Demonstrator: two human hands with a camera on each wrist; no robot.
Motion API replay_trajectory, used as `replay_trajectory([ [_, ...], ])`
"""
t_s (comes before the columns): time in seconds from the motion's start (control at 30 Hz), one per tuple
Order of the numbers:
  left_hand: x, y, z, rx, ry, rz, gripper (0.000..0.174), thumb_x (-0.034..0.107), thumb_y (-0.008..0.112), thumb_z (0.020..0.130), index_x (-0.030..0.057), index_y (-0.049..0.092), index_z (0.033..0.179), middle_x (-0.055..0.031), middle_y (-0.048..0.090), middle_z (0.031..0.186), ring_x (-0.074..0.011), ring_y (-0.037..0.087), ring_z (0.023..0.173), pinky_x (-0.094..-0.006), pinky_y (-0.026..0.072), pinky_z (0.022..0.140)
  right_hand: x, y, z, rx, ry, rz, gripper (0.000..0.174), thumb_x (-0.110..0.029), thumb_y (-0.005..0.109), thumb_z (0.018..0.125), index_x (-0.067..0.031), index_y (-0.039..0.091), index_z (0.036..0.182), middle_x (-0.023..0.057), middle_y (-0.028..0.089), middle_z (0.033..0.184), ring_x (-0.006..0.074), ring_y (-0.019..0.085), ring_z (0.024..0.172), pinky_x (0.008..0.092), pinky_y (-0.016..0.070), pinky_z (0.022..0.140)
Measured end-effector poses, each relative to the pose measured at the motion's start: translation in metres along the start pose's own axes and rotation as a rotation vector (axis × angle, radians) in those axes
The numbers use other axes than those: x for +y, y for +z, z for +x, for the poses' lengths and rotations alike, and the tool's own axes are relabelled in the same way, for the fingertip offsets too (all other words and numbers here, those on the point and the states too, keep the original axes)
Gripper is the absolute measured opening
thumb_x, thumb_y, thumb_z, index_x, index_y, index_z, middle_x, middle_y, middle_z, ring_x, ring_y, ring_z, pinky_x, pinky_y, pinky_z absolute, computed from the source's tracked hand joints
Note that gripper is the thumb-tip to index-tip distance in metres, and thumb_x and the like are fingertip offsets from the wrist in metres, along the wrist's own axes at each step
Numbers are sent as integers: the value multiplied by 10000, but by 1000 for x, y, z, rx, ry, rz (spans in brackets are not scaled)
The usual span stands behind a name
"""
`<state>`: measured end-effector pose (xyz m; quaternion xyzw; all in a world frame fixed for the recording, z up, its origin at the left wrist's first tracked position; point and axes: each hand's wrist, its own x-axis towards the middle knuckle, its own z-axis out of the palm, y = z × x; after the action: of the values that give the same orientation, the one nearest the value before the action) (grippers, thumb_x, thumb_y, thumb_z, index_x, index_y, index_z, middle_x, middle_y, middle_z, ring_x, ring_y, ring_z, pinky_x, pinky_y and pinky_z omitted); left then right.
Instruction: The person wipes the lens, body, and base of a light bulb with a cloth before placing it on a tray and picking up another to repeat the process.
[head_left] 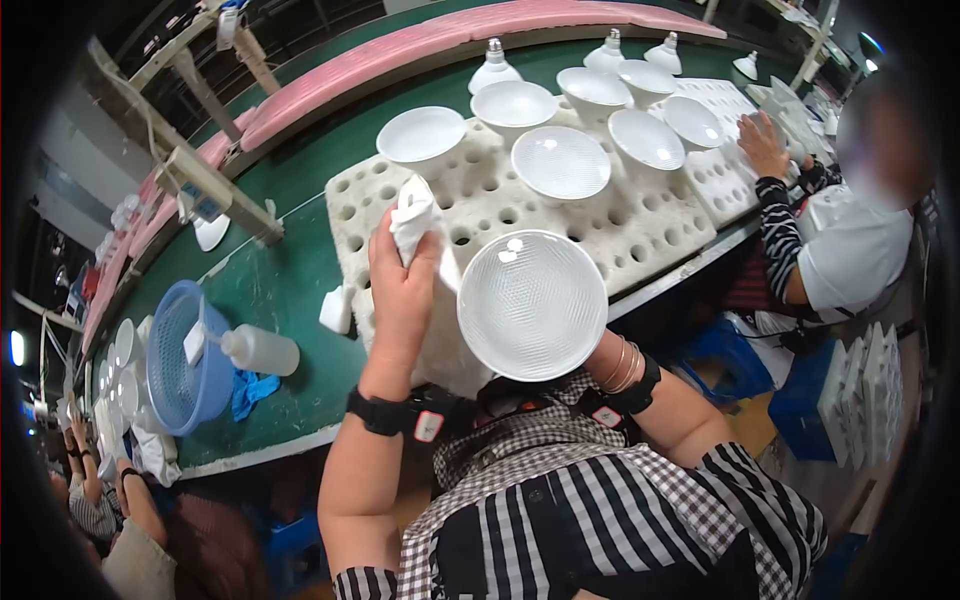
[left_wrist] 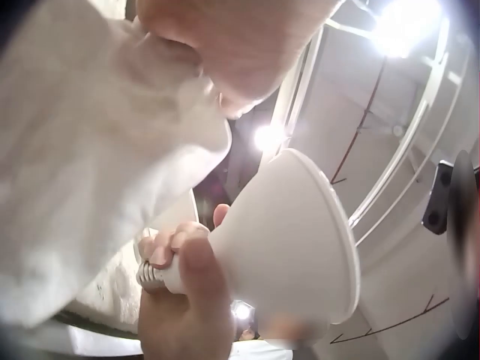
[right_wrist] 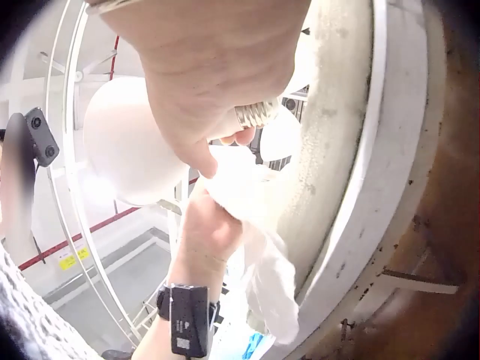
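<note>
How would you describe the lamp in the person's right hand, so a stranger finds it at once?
Find the green table and its pale board full of holes. In the head view, the white lamp appears over the board's near edge, its round ribbed face toward the camera. Neighbouring lamps rest on the board; the right hand grips this one.

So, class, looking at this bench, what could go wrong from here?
First, the right hand grips the held lamp around its narrow neck, so the wide, heavier-looking head might slip or twist.
Second, several lamps stand close together on the holed block; a careless swing could knock one.
Third, the cloth in the left hand hangs loosely and might snag.
</note>
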<state>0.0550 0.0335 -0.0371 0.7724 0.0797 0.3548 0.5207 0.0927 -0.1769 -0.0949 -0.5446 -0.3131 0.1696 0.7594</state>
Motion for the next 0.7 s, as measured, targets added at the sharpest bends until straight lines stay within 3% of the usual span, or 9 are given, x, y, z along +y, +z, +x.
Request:
replay_trajectory([
  [0.03,1,1,3,-7,4,-11,369,143,599,950,-9,565,1285,-137,657,1112,-251,601,1090,-366,441,975,27,-15,1,-64,262,228,531,-384,358,1052,-91,366,1495,167,464,1463,282,515,1306,440,476,1062],
  [0.07,3,1,5,-59,18,27,359,154,611,942,1,584,1265,-155,651,1131,-268,584,1122,-375,430,991,16,-13,3,-58,259,223,531,-384,358,1052,-91,366,1495,167,464,1463,282,515,1306,440,476,1062],
  [0.13,-1,-11,10,-114,32,67,349,166,622,934,11,603,1246,-173,645,1151,-284,567,1153,-384,419,1007,-13,-2,11,-23,445,745,667,-81,771,821,-31,449,1403,117,569,1347,177,586,1199,334,518,983],
  [0.2,-16,-49,12,-186,21,388,343,197,601,950,43,624,1256,-154,618,1270,-286,558,1209,-362,418,1029,4,-9,11,27,448,643,669,-93,780,814,-28,455,1396,116,580,1333,179,597,1186,330,523,976],
  [0.27,-38,-83,-1,-109,37,790,318,215,617,926,41,657,1189,-231,576,1272,-376,543,1162,-434,422,1020,23,-18,13,74,450,542,672,-105,788,808,-25,461,1389,115,592,1319,181,608,1173,326,528,969],
  [0.37,-57,-109,-25,-165,-208,967,332,211,593,939,30,641,1213,-224,578,1282,-388,534,1189,-449,422,1023,35,-17,11,47,497,409,662,-141,813,779,-16,503,1351,110,642,1240,178,646,1104,309,547,922],
  [0.57,-56,-119,-39,-225,-130,915,332,159,572,947,20,621,1245,-236,562,1310,-392,514,1237,-444,414,1042,21,0,16,128,550,533,553,-157,837,730,3,605,1206,108,704,1065,204,696,955,314,560,821],
  [0.63,-53,-118,-40,-268,-135,960,331,142,577,943,17,619,1246,-234,561,1315,-392,516,1236,-443,413,1046,30,-1,12,87,169,113,439,-155,811,752,4,634,1121,122,706,987,238,700,885,336,553,755],
  [0.7,-53,-120,-40,-214,-87,904,321,98,608,918,13,635,1226,-208,581,1305,-366,543,1205,-423,431,1021,20,0,12,67,61,-26,394,-160,794,763,-2,642,1090,130,705,958,259,695,857,347,545,730],
])
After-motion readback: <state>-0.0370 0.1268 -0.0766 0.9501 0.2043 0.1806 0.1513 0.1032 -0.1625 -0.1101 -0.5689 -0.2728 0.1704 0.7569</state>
